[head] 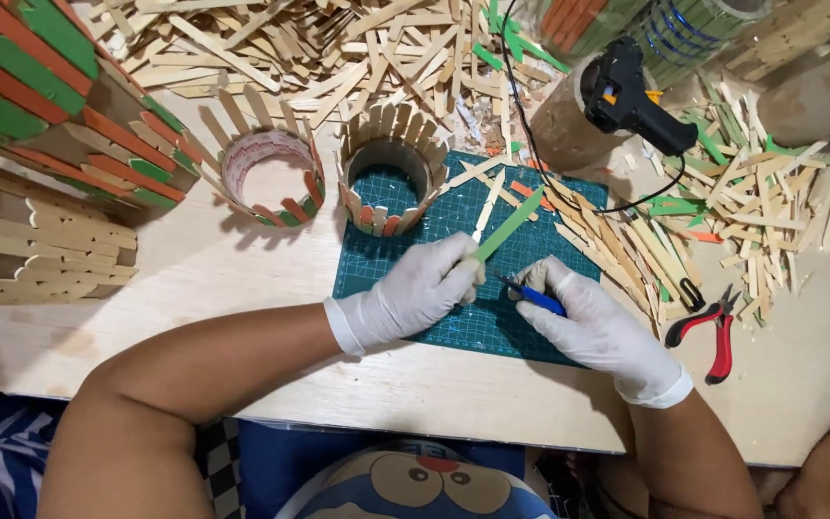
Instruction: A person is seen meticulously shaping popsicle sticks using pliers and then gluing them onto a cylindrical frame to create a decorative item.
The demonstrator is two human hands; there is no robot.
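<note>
My left hand (pixel 415 293), in a white glove, pinches the lower end of a green craft stick (pixel 509 223) that slants up to the right over the green cutting mat (pixel 377 259). My right hand (pixel 593 322), also gloved, grips a blue-handled craft knife (pixel 533 298) whose tip points toward the stick's held end. Both hands rest on the mat, close together. Behind them on the mat stands a ring of upright sticks (pixel 391 168) around a tape roll.
A second stick ring (pixel 271 178) stands left of the mat. A black glue gun (pixel 631 96) rests on a brown cylinder, its cord trailing over the mat. Red-handled pliers (pixel 713 332) lie at right. Loose stick piles (pixel 722 202) cover the back and right; striped stick holders (pixel 60 106) sit far left.
</note>
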